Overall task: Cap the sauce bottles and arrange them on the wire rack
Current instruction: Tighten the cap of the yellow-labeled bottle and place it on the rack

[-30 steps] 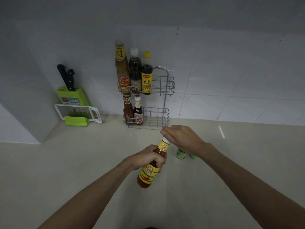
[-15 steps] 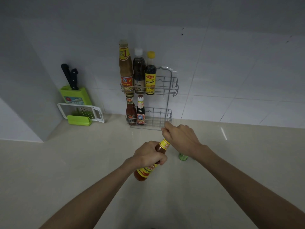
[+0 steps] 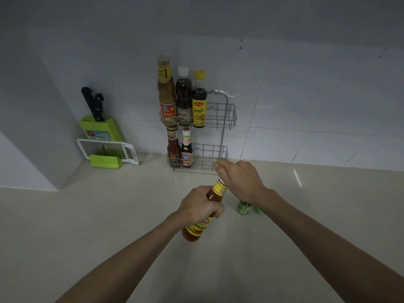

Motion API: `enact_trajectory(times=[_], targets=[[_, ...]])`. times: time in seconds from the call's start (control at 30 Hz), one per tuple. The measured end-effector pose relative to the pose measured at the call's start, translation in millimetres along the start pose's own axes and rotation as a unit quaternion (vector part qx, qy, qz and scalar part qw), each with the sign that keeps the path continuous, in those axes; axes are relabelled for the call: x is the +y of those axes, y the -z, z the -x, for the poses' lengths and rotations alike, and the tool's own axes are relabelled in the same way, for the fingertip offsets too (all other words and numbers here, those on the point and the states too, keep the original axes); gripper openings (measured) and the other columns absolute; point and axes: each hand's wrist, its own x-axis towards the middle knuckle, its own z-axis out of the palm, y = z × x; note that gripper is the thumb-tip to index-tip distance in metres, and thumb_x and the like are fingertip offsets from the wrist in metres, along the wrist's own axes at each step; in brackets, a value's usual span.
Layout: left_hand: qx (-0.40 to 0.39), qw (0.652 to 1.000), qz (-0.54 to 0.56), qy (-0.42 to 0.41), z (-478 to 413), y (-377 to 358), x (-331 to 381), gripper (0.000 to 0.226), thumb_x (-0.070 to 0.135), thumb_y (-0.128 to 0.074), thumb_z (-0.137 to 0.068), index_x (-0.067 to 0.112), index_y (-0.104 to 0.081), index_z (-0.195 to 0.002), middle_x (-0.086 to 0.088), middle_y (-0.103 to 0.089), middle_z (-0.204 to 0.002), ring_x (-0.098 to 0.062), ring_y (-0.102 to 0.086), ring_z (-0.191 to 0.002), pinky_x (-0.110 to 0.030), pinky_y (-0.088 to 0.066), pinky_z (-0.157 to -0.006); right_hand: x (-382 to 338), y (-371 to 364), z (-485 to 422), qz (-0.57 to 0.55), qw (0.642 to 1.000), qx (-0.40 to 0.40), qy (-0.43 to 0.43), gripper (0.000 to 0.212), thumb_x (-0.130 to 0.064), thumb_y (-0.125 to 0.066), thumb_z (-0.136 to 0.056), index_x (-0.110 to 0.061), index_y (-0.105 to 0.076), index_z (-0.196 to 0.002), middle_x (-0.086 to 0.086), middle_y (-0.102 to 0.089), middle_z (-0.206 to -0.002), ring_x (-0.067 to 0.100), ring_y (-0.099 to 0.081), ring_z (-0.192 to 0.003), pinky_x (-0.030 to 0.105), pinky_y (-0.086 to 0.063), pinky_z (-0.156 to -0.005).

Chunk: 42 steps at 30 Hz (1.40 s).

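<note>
White wall tiles are meeting a pale bench (image 3: 109,215), and against the wall at the bench's back edge a two-tier wire rack (image 3: 227,119) is standing. Three tall bottles are being carried at the left end of its upper basket — a brown sauce bottle (image 3: 166,92), a dark bottle with a white cap (image 3: 183,97) and a yellow-capped bottle (image 3: 199,101) — while two short bottles (image 3: 180,149) are sitting at the left end of the lower basket. Near the bench's middle, a red chilli sauce bottle (image 3: 215,193) is being held tilted, its body wrapped tightly by the left hand (image 3: 200,206). Its neck top is being covered by the right hand (image 3: 240,182), fingers curled down; whether a cap is pinched there cannot be told. Small green items (image 3: 243,207) are lying just beside the right wrist. Toward the back left corner, a green knife block (image 3: 99,130) and a grater (image 3: 109,149) are being kept.
</note>
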Motion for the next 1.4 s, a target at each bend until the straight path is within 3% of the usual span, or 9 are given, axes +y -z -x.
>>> enact_trajectory(times=[0.23, 0.57, 0.73, 0.83, 1.03, 1.13, 1.2, 1.27, 1.4], targets=[[0.05, 0.993, -0.109, 0.0, -0.3, -3.6, -0.2, 0.021, 0.023, -0.068, -0.05, 0.02, -0.05, -0.058, 0.007, -0.055, -0.053, -0.015, -0.052, -0.051, -0.027, -0.042, -0.054, -6.9, -3.0, 10.6, -0.031, 0.993, -0.054, -0.096, 0.036, -0.052, -0.031, -0.097, -0.019, -0.038, -0.086, 0.005, -0.053, -0.068, 0.032, -0.053, -0.065, 0.039, -0.045, -0.06], [-0.114, 0.993, 0.025, -0.033, -1.5, 9.3, -13.1, 0.016, 0.008, -0.063, -0.046, 0.02, -0.054, -0.049, 0.001, -0.054, -0.054, -0.016, -0.05, -0.053, -0.029, -0.042, -0.058, 1.6, 13.8, 17.8, -0.021, 0.987, -0.119, 0.11, 0.021, -0.039, -0.031, -0.1, -0.019, -0.032, -0.095, 0.0, -0.046, -0.055, 0.029, -0.046, -0.05, 0.035, -0.033, -0.049], [0.103, 0.991, -0.089, -0.001, 3.3, -11.3, -9.1, 0.022, 0.026, -0.067, -0.048, 0.018, -0.054, -0.064, 0.005, -0.06, -0.058, -0.018, -0.055, -0.055, -0.026, -0.041, -0.054, -15.3, -1.1, 16.7, 0.172, 0.984, -0.021, 0.031, 0.018, -0.019, -0.062, -0.076, -0.012, -0.048, -0.084, 0.001, -0.029, -0.052, 0.028, -0.037, -0.032, 0.018, -0.016, -0.037], [0.095, 0.991, -0.091, 0.006, 1.5, -12.7, -15.6, 0.022, 0.026, -0.067, -0.046, 0.019, -0.053, -0.061, 0.006, -0.058, -0.055, -0.018, -0.054, -0.054, -0.029, -0.043, -0.055, -20.3, -5.8, 19.3, 0.241, 0.967, -0.052, 0.061, 0.028, -0.012, -0.073, -0.067, -0.006, -0.06, -0.092, 0.007, -0.051, -0.065, 0.03, -0.046, -0.04, 0.022, -0.027, -0.041], [-0.134, 0.988, 0.031, -0.072, 4.5, 15.4, -12.7, 0.016, 0.002, -0.062, -0.048, 0.013, -0.052, -0.052, -0.003, -0.051, -0.054, -0.018, -0.046, -0.052, -0.029, -0.038, -0.056, -7.8, 21.5, 17.5, 0.131, 0.977, -0.059, 0.156, 0.037, -0.043, -0.024, -0.09, -0.016, -0.045, -0.079, 0.005, -0.055, -0.05, 0.025, -0.033, -0.042, 0.025, -0.012, -0.044], [0.007, 0.999, -0.02, -0.04, 1.0, 6.4, -6.6, 0.019, 0.019, -0.066, -0.043, 0.015, -0.055, -0.057, 0.004, -0.055, -0.053, -0.018, -0.049, -0.05, -0.03, -0.041, -0.055, -12.4, 17.5, 14.9, 0.204, 0.972, 0.001, 0.119, 0.018, -0.028, -0.049, -0.08, -0.013, -0.059, -0.08, 0.005, -0.059, -0.052, 0.028, -0.045, -0.037, 0.017, -0.02, -0.043], [0.113, 0.989, -0.094, -0.016, 1.7, -0.1, -4.2, 0.023, 0.026, -0.069, -0.046, 0.018, -0.057, -0.065, 0.008, -0.058, -0.056, -0.016, -0.053, -0.054, -0.025, -0.04, -0.055, -22.9, 10.5, 16.9, 0.241, 0.968, -0.037, 0.058, 0.037, -0.018, -0.058, -0.083, -0.011, -0.053, -0.119, 0.009, -0.067, -0.086, 0.033, -0.063, -0.067, 0.03, -0.039, -0.053], [0.106, 0.989, -0.105, -0.009, 1.7, -2.9, -7.9, 0.022, 0.026, -0.07, -0.048, 0.02, -0.057, -0.065, 0.009, -0.059, -0.057, -0.016, -0.054, -0.055, -0.026, -0.042, -0.056, -25.2, 4.9, 20.6, 0.215, 0.97, -0.1, 0.046, 0.05, -0.021, -0.045, -0.094, -0.015, -0.029, -0.141, 0.011, -0.061, -0.109, 0.035, -0.061, -0.09, 0.036, -0.039, -0.065], [0.02, 0.999, -0.021, -0.017, 0.8, 7.1, -16.2, 0.021, 0.023, -0.065, -0.04, 0.015, -0.055, -0.056, 0.002, -0.057, -0.053, -0.019, -0.052, -0.05, -0.035, -0.045, -0.055, -16.4, 16.7, 21.7, 0.082, 0.991, -0.097, 0.03, 0.048, -0.055, -0.021, -0.098, -0.018, -0.041, -0.121, 0.008, -0.064, -0.08, 0.03, -0.055, -0.07, 0.033, -0.034, -0.062]])
